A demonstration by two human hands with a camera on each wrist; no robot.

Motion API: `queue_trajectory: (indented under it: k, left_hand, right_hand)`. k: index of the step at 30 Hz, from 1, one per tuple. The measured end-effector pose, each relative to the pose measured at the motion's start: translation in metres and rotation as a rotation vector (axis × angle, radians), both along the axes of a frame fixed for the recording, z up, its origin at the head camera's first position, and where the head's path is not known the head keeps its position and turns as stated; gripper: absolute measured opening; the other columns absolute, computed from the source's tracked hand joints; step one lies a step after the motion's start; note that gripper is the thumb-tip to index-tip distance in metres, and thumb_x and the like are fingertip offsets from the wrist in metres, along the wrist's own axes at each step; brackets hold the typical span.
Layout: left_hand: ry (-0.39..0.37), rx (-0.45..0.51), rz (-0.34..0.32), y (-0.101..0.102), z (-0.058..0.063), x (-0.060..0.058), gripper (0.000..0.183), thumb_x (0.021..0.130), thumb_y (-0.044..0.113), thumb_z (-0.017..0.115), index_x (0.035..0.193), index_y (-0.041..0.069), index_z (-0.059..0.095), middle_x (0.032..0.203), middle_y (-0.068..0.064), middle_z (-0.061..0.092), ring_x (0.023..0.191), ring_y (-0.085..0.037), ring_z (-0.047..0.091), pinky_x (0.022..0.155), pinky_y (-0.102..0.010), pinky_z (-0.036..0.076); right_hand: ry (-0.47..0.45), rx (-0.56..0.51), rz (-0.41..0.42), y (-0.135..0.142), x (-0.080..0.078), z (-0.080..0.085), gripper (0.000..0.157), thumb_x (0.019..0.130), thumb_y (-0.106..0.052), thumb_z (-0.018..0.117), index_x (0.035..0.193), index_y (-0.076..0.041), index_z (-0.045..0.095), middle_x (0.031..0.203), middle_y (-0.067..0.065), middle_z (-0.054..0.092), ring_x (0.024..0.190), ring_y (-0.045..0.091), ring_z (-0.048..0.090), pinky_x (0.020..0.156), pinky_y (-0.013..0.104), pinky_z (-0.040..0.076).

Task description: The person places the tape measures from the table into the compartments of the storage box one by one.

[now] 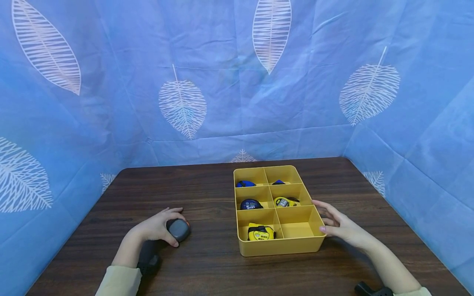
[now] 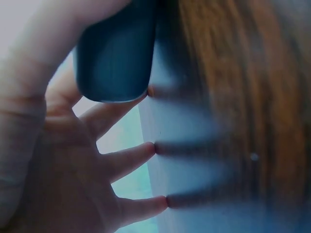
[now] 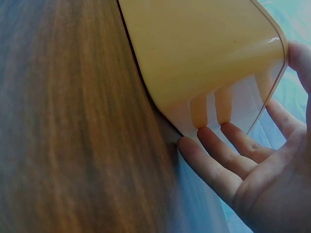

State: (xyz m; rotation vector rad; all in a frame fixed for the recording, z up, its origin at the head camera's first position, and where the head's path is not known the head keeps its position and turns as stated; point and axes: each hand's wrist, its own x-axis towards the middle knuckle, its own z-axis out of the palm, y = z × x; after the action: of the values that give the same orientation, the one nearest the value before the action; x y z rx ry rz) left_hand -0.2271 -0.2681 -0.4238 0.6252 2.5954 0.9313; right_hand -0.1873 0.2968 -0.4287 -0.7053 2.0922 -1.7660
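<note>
My left hand (image 1: 159,227) pinches a dark grey rounded tape measure (image 1: 179,230) with a bit of orange at its edge, between thumb and index finger. In the left wrist view its grey case (image 2: 116,56) stands close over the wood, with the other fingers spread and their tips at the tabletop. My right hand (image 1: 342,225) touches the right side of a yellow six-compartment box (image 1: 279,248). Its fingers lie extended against the box's outer wall (image 3: 209,53), thumb by the rim. Yellow tape measures (image 1: 261,232) (image 1: 286,202) and a dark blue one (image 1: 251,204) sit in the box.
Two blue items (image 1: 245,183) (image 1: 278,182) show partly in the back compartments, behind dividers. The front right compartment (image 1: 300,225) shows its bare floor. A dark wood table (image 1: 207,267) carries everything, with a blue leaf-print cloth (image 1: 229,107) hanging around it.
</note>
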Motion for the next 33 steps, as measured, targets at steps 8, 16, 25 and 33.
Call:
queue_trajectory:
  k: [8,16,25,33]
  left_hand:
    - [0.058,0.051,0.041,0.002,0.000,-0.001,0.066,0.066,0.022,0.088,0.124,0.007,0.059,0.141,-0.025,0.040,0.107,-0.037,0.051,0.074,-0.043,0.048]
    - [0.126,0.065,0.045,0.003,-0.001,-0.004,0.065,0.067,0.023,0.087,0.123,0.005,0.059,0.135,-0.022,0.046,0.097,-0.028,0.054,0.071,-0.039,0.048]
    - [0.188,0.093,0.086,0.008,0.001,-0.002,0.064,0.069,0.022,0.086,0.124,0.005,0.057,0.127,-0.015,0.053,0.096,-0.026,0.054,0.071,-0.038,0.048]
    - [0.178,0.125,0.095,0.011,0.002,-0.002,0.055,0.071,0.019,0.085,0.119,0.012,0.059,0.113,-0.007,0.057,0.090,-0.023,0.055,0.070,-0.038,0.049]
  right_hand:
    - [0.010,-0.013,0.013,0.001,0.000,-0.001,0.066,0.097,-0.001,0.047,0.152,-0.003,0.010,0.143,0.041,0.016,0.118,0.022,0.054,0.081,0.047,0.053]
    - [0.018,-0.017,0.021,0.002,-0.002,-0.003,0.066,0.097,0.000,0.047,0.152,-0.004,0.009,0.143,0.041,0.016,0.118,0.022,0.054,0.080,0.048,0.053]
    - [0.013,-0.019,0.022,0.002,-0.002,-0.004,0.066,0.097,0.000,0.047,0.152,-0.003,0.009,0.142,0.041,0.017,0.117,0.024,0.055,0.080,0.048,0.053]
    - [0.018,-0.014,0.022,0.003,-0.003,-0.004,0.066,0.098,0.000,0.047,0.152,-0.005,0.010,0.142,0.041,0.017,0.117,0.025,0.055,0.080,0.048,0.053]
